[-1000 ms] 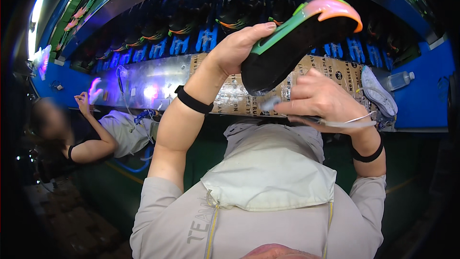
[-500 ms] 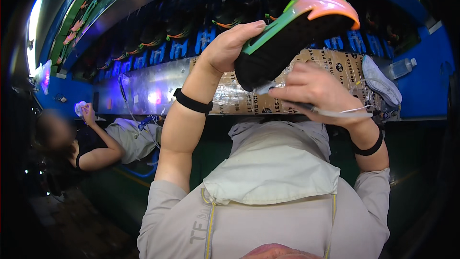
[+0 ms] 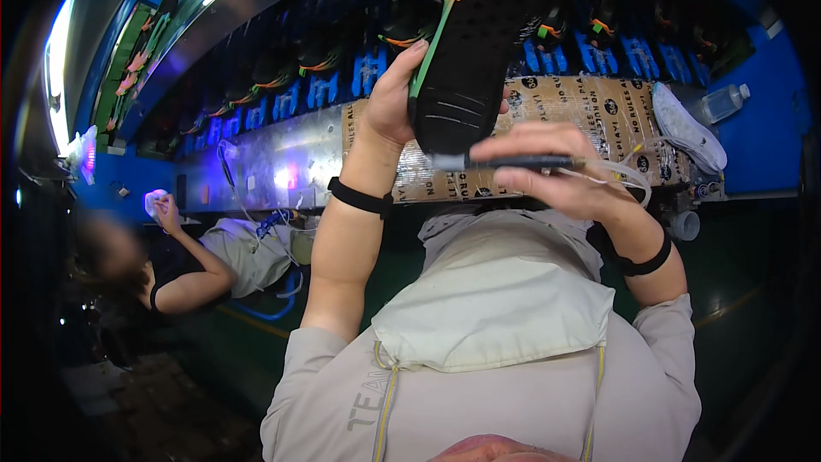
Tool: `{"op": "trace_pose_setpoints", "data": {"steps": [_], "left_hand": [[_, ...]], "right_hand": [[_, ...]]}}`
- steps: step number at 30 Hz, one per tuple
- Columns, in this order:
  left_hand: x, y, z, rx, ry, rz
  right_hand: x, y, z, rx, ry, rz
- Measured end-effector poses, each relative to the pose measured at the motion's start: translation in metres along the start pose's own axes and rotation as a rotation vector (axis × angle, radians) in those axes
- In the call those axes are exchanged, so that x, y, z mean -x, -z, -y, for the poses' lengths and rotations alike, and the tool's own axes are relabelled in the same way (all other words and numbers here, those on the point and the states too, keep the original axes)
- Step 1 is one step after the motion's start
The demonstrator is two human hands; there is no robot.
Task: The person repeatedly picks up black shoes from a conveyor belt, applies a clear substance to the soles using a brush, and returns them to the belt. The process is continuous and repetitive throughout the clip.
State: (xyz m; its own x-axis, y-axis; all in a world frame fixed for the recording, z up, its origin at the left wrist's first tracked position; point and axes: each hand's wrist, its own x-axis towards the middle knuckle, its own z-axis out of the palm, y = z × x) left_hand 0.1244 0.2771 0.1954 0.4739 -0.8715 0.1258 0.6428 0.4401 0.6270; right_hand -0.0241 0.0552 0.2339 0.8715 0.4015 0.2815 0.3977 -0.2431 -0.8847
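My left hand [image 3: 389,111] is closed around the heel part of a shoe sole [image 3: 479,51], thumb along its green side edge. The sole stands nearly upright above the bench, its dark, dotted face toward me and its orange and pink toe end up and away. In my right hand [image 3: 560,175] is a slim dark-handled brush [image 3: 522,162] with a pale flat tip and a thin whitish tube trailing from its back. The brush tip is at the lower end of the sole; whether it touches, I cannot tell.
Printed cardboard [image 3: 556,107] covers the bench below my hands. A white shoe-shaped piece [image 3: 688,128] and a clear bottle [image 3: 725,103] lie at the right. Blue holders [image 3: 369,73] with dark shoe parts line the back. Another person [image 3: 192,278] works at the left, holding something white.
The sole has swung from a rightward slant to nearly upright, its dark face turned more toward me. My right hand has turned, and the brush now lies nearly level, its tip farther left.
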Motion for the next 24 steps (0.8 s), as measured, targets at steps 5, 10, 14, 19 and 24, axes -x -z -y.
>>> {"op": "trace_pose_setpoints", "data": {"steps": [5,10,14,19,24], "left_hand": [[0.008,0.010,0.015,0.024,-0.039,-0.051],[0.020,0.021,0.028,0.121,-0.085,-0.169],[0.033,0.001,0.050,0.076,-0.103,-0.185],[0.048,0.007,0.084,0.189,-0.060,-0.169],[0.055,0.017,0.088,0.230,-0.109,-0.165]], "right_hand": [[-0.006,-0.002,-0.004,0.128,0.107,0.182],[-0.014,0.012,0.000,-0.103,-0.172,0.038],[-0.037,0.027,-0.019,-0.174,-0.287,-0.136],[-0.056,0.044,-0.057,0.272,0.035,-0.487],[-0.035,0.012,-0.048,0.654,0.387,-0.110]]}}
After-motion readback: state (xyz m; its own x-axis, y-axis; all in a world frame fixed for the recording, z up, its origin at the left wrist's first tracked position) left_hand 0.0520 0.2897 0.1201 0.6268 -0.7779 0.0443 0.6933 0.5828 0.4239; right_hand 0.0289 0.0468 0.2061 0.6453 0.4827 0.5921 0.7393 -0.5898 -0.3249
